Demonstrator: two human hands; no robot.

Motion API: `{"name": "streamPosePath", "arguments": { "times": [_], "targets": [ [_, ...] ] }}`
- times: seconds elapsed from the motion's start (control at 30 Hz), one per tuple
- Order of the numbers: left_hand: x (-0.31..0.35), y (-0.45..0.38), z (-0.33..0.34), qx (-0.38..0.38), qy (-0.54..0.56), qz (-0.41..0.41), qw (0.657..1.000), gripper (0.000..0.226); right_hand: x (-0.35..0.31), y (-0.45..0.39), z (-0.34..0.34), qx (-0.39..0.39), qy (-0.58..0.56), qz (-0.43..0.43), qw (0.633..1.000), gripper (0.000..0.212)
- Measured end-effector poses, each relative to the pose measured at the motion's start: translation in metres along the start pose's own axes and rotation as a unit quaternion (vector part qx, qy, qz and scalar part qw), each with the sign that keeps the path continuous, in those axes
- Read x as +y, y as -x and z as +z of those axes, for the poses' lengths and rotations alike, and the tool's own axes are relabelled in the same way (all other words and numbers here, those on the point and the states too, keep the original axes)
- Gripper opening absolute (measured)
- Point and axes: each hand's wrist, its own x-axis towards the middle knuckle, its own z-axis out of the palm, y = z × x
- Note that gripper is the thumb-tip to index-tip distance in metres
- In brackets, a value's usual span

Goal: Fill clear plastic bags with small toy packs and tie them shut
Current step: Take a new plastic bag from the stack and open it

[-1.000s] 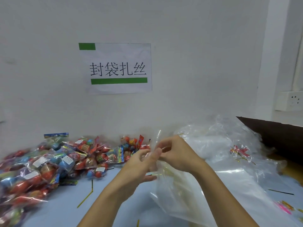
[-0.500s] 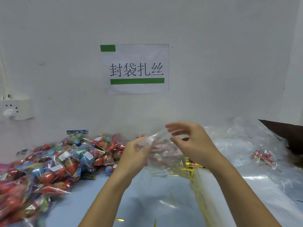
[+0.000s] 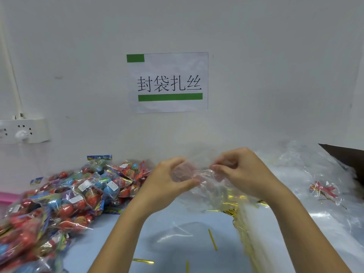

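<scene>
Toy packs [image 3: 65, 201]: heaped on the table's left, within reach for filling.
Clear bag [image 3: 204, 180]: empty, held up between both hands; rub its mouth layers apart first.
Left hand [image 3: 169, 180]: fingers curled, pinching one edge.
Right hand [image 3: 240, 172]: fingertips together, nipping the film.
Twist ties [image 3: 212, 239]: loose below, for closing.

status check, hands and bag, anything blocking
Left hand and right hand both pinch an empty clear bag. Toy packs piled left, untouched. Nothing in the way.
</scene>
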Motion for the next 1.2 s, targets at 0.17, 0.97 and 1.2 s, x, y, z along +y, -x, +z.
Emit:
{"name": "streamPosePath", "arguments": {
  "times": [0.17,0.97,1.2],
  "targets": [
    [-0.014,0.002,-0.019,0.018,-0.032,-0.087,0.996,0.013,0.009,0.002,-0.008,0.023,-0.056,0.047,0.997,0.021],
    [-0.009,-0.003,-0.018,0.214,-0.082,-0.080,0.970,0.021,0.017,0.000,-0.009,0.067,-0.101,0.135,0.983,0.025],
    [0.024,-0.005,0.027,0.179,-0.006,-0.027,0.983,0.013,0.011,-0.005,0.012,0.153,-0.208,0.158,0.953,0.022]
  ]
}}
